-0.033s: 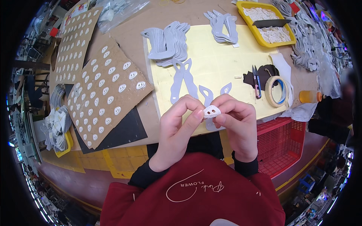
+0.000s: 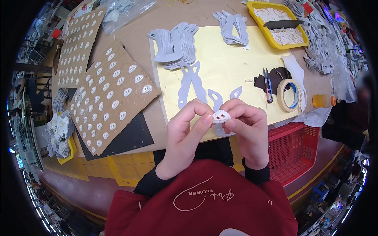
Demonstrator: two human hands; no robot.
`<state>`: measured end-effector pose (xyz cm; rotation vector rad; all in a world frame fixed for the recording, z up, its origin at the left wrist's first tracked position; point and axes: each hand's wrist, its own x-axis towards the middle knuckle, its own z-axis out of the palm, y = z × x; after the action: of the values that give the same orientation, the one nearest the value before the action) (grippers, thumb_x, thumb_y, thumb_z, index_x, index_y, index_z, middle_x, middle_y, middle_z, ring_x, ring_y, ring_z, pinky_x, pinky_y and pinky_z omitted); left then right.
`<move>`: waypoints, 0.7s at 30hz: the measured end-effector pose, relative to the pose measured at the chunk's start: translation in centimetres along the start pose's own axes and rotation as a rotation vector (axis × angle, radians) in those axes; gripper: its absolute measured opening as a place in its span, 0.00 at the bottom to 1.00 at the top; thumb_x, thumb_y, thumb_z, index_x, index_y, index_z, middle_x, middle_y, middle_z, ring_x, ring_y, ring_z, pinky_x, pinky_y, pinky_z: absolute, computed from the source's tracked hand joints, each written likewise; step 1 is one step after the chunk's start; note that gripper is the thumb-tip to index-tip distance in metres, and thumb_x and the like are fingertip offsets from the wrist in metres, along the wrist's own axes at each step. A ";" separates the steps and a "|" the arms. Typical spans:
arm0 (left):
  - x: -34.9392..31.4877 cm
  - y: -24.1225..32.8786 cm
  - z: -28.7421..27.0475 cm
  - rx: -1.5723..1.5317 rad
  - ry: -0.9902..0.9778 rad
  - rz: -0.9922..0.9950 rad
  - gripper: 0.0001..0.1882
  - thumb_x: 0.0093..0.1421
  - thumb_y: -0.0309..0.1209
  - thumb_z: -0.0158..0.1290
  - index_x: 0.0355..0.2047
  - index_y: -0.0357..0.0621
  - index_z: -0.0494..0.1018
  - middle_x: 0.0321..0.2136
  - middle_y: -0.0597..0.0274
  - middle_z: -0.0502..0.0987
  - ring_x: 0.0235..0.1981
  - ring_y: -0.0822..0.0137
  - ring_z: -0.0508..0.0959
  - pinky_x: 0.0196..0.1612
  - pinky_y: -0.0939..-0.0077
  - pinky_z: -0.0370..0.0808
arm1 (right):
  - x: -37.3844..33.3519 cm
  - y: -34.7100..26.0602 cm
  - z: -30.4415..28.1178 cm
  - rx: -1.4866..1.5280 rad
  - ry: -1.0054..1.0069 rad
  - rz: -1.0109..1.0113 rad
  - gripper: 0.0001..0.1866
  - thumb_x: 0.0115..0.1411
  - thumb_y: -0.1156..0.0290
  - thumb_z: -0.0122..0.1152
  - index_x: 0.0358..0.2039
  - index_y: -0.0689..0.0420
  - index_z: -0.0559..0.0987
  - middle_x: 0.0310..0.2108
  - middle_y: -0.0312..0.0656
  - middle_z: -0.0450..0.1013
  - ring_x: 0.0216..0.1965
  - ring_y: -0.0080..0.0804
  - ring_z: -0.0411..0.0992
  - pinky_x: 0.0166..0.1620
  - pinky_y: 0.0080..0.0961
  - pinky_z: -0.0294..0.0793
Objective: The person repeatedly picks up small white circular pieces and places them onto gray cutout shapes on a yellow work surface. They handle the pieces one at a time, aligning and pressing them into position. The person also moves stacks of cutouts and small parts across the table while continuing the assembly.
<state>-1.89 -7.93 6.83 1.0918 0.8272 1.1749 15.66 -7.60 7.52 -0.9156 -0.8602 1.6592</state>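
Note:
A small white piece [image 2: 223, 113], roughly triangular with rounded corners and two holes, is pinched between both my hands above the table's near edge. My left hand [image 2: 188, 128] grips its left end with thumb and forefinger. On the other end, the thumb and fingers of my right hand [image 2: 249, 126] are closed. Just beyond my fingers lies a grey cut-out piece [image 2: 215, 98] with pointed loops, partly hidden by my hands. Another grey cut-out piece [image 2: 183, 88] rests to its left, with a thick stack of grey cut-outs [image 2: 183, 45] behind it.
Brown boards [image 2: 94, 114] bearing rows of small white pieces lie at left. Toward the right are scissors [image 2: 268, 88], a tape roll [image 2: 281, 98] and an orange-yellow jar [image 2: 321, 101]. A yellow tray [image 2: 271, 41] of white pieces sits far right, and a red basket [image 2: 291, 151] below the table edge.

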 end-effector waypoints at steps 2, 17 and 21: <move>0.0 0.0 0.0 -0.027 -0.003 -0.017 0.08 0.72 0.29 0.49 0.36 0.37 0.71 0.35 0.64 0.73 0.39 0.74 0.71 0.47 0.78 0.68 | 0.0 0.1 0.0 -0.007 0.005 0.000 0.05 0.59 0.76 0.68 0.33 0.65 0.82 0.38 0.44 0.77 0.32 0.23 0.72 0.36 0.20 0.72; -0.1 -0.1 -0.1 -0.220 -0.030 -0.141 0.11 0.73 0.35 0.48 0.36 0.41 0.71 0.34 0.68 0.72 0.39 0.76 0.69 0.48 0.79 0.67 | 0.0 0.5 -0.1 0.008 0.005 0.009 0.06 0.60 0.74 0.68 0.34 0.64 0.82 0.38 0.43 0.76 0.31 0.23 0.71 0.36 0.20 0.70; -0.1 -0.1 0.0 -0.213 -0.031 -0.151 0.11 0.73 0.36 0.48 0.36 0.41 0.71 0.34 0.68 0.71 0.39 0.77 0.69 0.48 0.79 0.66 | 0.0 0.7 -0.5 0.067 -0.056 -0.012 0.04 0.61 0.80 0.66 0.37 0.64 0.83 0.43 0.41 0.77 0.36 0.19 0.71 0.37 0.16 0.70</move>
<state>-1.93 -8.03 6.74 0.8565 0.7296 1.0895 15.78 -7.67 6.72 -0.8201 -0.8407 1.6998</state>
